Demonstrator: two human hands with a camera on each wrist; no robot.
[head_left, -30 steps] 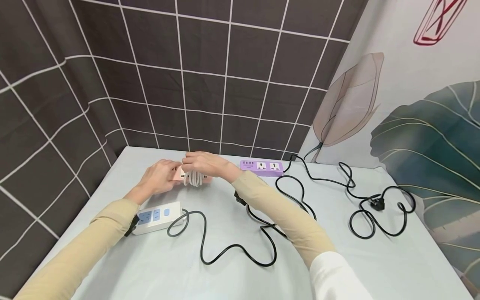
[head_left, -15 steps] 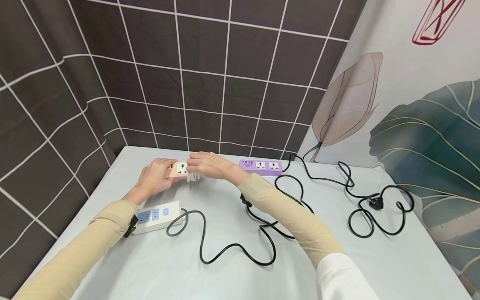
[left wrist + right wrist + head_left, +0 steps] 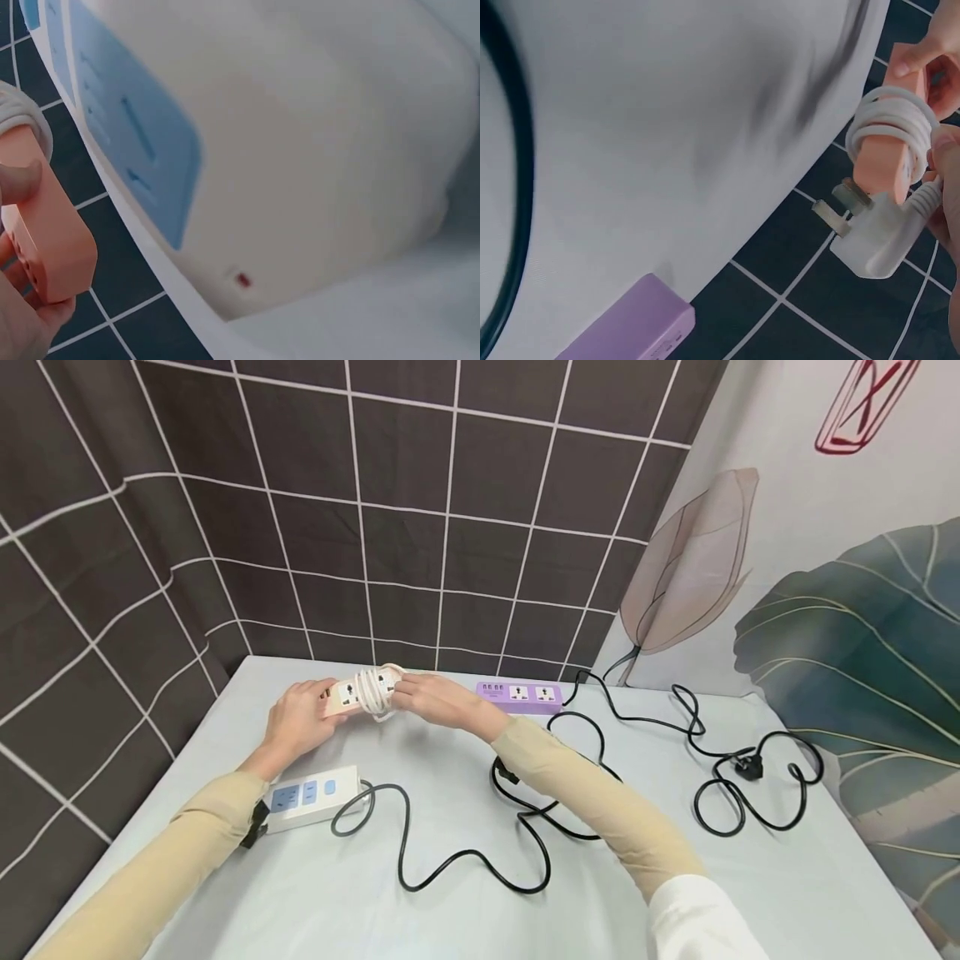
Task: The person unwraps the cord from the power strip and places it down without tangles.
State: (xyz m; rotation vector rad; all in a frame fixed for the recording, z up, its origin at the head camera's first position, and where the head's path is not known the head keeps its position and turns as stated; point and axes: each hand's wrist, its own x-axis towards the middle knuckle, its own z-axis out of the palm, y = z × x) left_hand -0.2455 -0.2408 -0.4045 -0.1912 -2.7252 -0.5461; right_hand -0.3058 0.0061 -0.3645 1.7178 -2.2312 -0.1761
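My left hand grips the left end of a pink power strip, thumb on one side in the left wrist view. White cord is wound in several turns round the strip's middle. At the strip's other end my right hand pinches the cord just behind its white plug. In the right wrist view the plug's prongs point away from the hand, beside the strip's pink end. My right fingers hide part of that end in the head view.
A white power strip with blue sockets lies below my left wrist, its black cord snaking rightward. A purple power strip lies at the back, right of my hands. Its black cord and plug spread over the right side.
The pink strip has shifted left and turned, showing more of its socket face. My right hand has moved off the coil to the strip's right end, where it holds the cord.
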